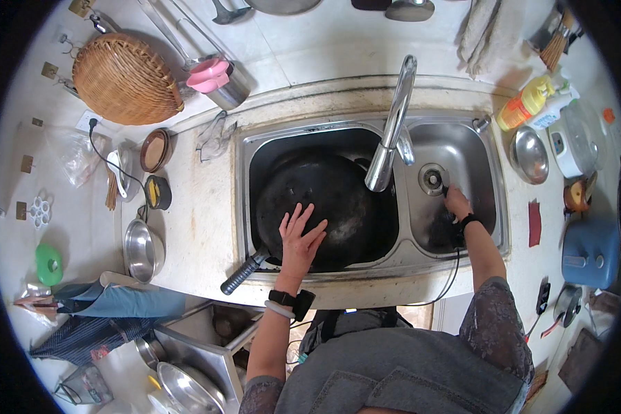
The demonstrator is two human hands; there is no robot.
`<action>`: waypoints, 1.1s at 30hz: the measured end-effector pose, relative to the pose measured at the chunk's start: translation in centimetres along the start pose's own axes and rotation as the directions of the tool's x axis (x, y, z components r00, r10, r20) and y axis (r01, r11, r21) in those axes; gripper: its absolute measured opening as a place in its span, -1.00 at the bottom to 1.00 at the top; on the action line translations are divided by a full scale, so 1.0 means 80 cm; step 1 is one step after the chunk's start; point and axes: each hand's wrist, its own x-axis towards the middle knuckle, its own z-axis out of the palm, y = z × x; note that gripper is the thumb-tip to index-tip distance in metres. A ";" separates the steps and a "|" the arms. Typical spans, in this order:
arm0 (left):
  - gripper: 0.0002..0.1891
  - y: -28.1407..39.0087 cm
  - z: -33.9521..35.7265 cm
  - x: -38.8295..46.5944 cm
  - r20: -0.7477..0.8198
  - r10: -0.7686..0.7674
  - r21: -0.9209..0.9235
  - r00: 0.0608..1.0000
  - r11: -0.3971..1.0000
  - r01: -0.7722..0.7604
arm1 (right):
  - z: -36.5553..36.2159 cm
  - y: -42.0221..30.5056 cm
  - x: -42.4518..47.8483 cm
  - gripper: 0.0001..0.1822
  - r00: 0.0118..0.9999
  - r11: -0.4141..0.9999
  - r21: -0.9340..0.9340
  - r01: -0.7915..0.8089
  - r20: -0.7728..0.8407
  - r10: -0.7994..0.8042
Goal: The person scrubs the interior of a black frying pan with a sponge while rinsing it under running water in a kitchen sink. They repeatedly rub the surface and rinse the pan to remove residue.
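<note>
A large black wok point(336, 207) lies bottom up in the left basin of a steel double sink point(404, 207), its ribbed handle point(240, 277) jutting over the front left rim. My left hand point(300, 238) rests on the wok's underside with fingers spread, gripping nothing. In the right basin, my right hand point(458, 202) is closed around a small dark object beside the drain strainer point(432, 179); most of that object is hidden, so its kind cannot be told. A chrome faucet point(390, 134) stands between the basins, its spout over the wok's right side. No running water can be made out.
To the left stand a steel bowl point(142, 251), a brown dish point(155, 150) and a black round container point(158, 192). At right are a yellow pump bottle point(525, 103), a metal bowl point(530, 155) and a blue appliance point(590, 253). Below left, a drawer point(199, 341) stands pulled out.
</note>
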 end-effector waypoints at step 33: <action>0.10 -0.017 -0.008 -0.004 -0.054 -0.096 0.138 0.994 0.985 0.103 | -0.071 -0.339 -0.328 -0.50 0.668 0.761 -0.278 0.586 -0.366 -0.648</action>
